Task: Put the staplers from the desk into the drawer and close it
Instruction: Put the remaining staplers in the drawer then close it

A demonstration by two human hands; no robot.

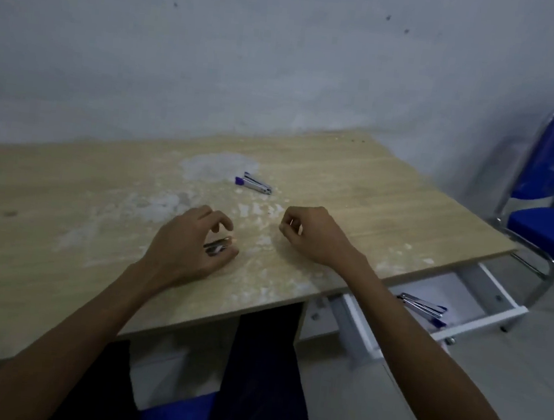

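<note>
A purple and silver stapler (253, 183) lies on the wooden desk (356, 190), beyond both hands. My left hand (190, 241) rests on the desk with its fingers curled around a second stapler (217, 246), of which only a silver part shows. My right hand (310, 234) hovers over the desk in a loose fist with nothing in it. The white drawer (486, 286) under the desk's right end stands pulled out. A third stapler (424, 307) lies inside it, partly hidden by my right forearm.
A blue chair with a chrome frame (549, 204) stands right of the desk, close to the open drawer. A grey wall (251, 53) runs behind the desk. White dusty patches cover the desk's middle. My legs are under the desk.
</note>
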